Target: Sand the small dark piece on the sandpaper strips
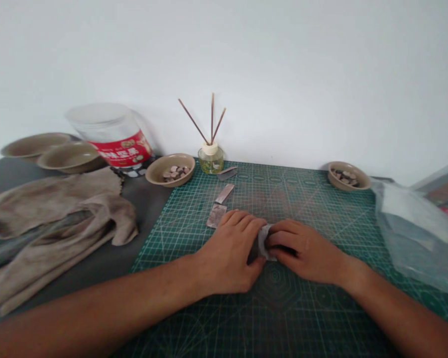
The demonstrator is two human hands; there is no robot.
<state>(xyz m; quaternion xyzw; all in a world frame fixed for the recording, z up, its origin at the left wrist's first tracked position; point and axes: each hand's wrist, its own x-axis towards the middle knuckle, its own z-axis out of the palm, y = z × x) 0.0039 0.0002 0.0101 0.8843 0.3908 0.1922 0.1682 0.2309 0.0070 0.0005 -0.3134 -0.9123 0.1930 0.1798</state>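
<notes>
Over the middle of the green cutting mat (306, 308), my hands meet around a small grey-white piece (264, 241), perhaps tissue or cloth. My left hand (233, 253) curls over its left side, with the thumb below and fingers above. From the right, the bent fingers of my right hand (302, 251) pinch its other side. Much of the piece is hidden by my fingers, so its full shape cannot be made out. Just beyond my left hand lie a flat greyish square piece (217, 215) and a narrow strip (225, 193).
A reed diffuser (211, 159) stands by the wall, a dark flat piece (227, 173) before it. Bowls of small pieces sit left (157, 174) and right (339, 185). Leftward are a red-labelled jar (123, 149), two more bowls (69, 158) and brown cloths (70, 238); rightward, a plastic bag (414, 233).
</notes>
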